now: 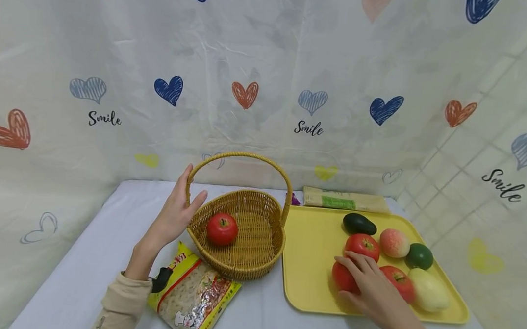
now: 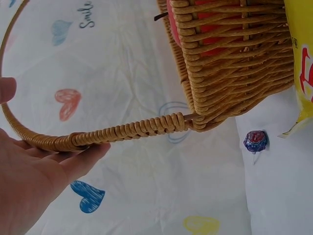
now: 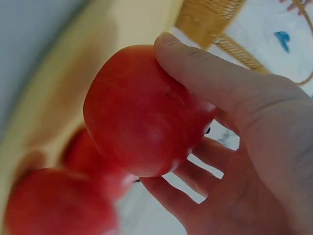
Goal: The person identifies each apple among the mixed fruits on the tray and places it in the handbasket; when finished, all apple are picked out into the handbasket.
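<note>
A wicker basket point(image 1: 253, 237) with a tall arched handle stands at mid-table, a red apple point(image 1: 222, 229) inside on its left. My left hand point(image 1: 173, 217) touches the left side of the handle point(image 2: 122, 132); its fingers lie straight along it and the thumb stands apart. Over the yellow tray point(image 1: 308, 255), my right hand point(image 1: 375, 289) grips another red apple point(image 3: 146, 112) between thumb and fingers. Two more red apples, one behind point(image 1: 363, 246) and one to the right point(image 1: 398, 282), are close by that hand.
An avocado point(image 1: 359, 223), a peach point(image 1: 394, 243), a round green fruit point(image 1: 420, 256) and a pale yellow fruit point(image 1: 429, 289) share the tray. A yellow food packet point(image 1: 196, 299) lies before the basket. Behind the tray is a long beige packet point(image 1: 346, 200); a small wrapped lollipop point(image 2: 256, 141) lies beyond the basket.
</note>
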`<state>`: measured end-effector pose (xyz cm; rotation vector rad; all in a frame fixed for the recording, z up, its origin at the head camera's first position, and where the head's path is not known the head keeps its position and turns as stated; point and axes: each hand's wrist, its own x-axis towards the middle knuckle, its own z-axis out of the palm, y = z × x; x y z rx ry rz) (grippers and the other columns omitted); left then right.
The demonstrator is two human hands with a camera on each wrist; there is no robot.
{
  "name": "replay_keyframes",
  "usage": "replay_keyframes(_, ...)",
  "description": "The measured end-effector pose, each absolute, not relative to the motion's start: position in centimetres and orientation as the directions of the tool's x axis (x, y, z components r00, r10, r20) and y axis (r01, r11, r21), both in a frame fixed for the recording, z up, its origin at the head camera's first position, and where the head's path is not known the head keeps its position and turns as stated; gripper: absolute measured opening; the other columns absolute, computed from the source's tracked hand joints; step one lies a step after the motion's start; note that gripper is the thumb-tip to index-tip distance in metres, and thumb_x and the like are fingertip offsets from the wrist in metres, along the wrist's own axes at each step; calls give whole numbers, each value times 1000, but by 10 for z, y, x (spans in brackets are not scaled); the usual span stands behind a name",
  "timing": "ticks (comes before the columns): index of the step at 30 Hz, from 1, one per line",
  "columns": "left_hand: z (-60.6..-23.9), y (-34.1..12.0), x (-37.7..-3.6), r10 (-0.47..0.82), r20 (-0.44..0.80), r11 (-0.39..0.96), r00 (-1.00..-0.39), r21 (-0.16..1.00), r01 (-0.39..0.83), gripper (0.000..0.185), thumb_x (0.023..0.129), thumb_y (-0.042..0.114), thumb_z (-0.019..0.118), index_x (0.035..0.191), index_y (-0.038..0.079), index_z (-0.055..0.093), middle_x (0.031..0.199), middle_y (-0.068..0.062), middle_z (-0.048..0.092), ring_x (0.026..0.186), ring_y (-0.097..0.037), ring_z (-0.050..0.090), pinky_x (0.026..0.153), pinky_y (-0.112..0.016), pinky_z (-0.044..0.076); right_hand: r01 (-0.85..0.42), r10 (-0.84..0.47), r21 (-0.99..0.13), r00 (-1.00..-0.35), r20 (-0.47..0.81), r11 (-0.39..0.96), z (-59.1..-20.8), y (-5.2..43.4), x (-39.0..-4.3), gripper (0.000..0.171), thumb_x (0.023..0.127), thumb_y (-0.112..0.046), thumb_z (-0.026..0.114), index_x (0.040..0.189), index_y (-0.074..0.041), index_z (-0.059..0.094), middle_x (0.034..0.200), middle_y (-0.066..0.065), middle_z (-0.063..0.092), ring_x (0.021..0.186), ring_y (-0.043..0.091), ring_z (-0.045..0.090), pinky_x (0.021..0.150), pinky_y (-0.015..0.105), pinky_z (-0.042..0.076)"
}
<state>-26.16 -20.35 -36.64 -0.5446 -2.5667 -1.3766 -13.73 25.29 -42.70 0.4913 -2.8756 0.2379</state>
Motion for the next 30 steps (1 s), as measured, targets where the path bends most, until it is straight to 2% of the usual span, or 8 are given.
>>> replay_keyframes(6, -365, -207, -260, 223, 319, 509, -921, 768, 389, 84, 108, 45, 48, 166, 20, -7, 175, -6, -1, 161, -38, 8, 121, -69, 26, -418, -374, -120, -885, 277, 900, -397, 218, -157, 70, 79, -33, 90, 141, -23, 59, 143, 12, 58, 130, 35, 54, 89, 53, 61)
replay_keyframes(13, -368, -209, -260, 230, 305, 488, -924, 786, 380, 83, 108, 44, 48, 166, 26, -9, 175, -4, -3, 161, -38, 9, 118, -70, 29, -546, -503, -90, -814, 290, 833, -367, 166, -178, 68, 82, -38, 87, 143, -23, 59, 144, 8, 57, 130, 28, 55, 84, 44, 63)
replay_keyframes(19, -367, -207, -259, 230, 306, 487, -924, 786, 381, 84, 108, 44, 48, 166, 23, -8, 175, -5, -3, 161, -37, 8, 122, -68, 25, -621, -590, -65, -768, 247, 781, -354, 128, -196, 72, 83, -41, 86, 146, -24, 55, 147, 9, 55, 134, 29, 54, 91, 46, 61)
replay_keyframes(25, -368, -203, -259, 239, 307, 484, -921, 785, 387, 85, 107, 49, 47, 166, 23, -9, 175, -6, -3, 161, -37, 7, 121, -66, 28, -675, -661, -40, -731, 171, 737, -351, 104, -222, 68, 84, -40, 85, 142, -17, 57, 142, 11, 58, 131, 31, 55, 94, 49, 59)
replay_keyframes(30, -364, -202, -259, 229, 314, 502, -921, 773, 388, 88, 106, 54, 47, 166, 22, -7, 175, -6, -2, 161, -36, 9, 120, -64, 32, -678, -673, -38, -734, 89, 735, -348, 85, -249, 65, 85, -35, 85, 141, -14, 58, 138, 11, 59, 128, 32, 55, 93, 47, 58)
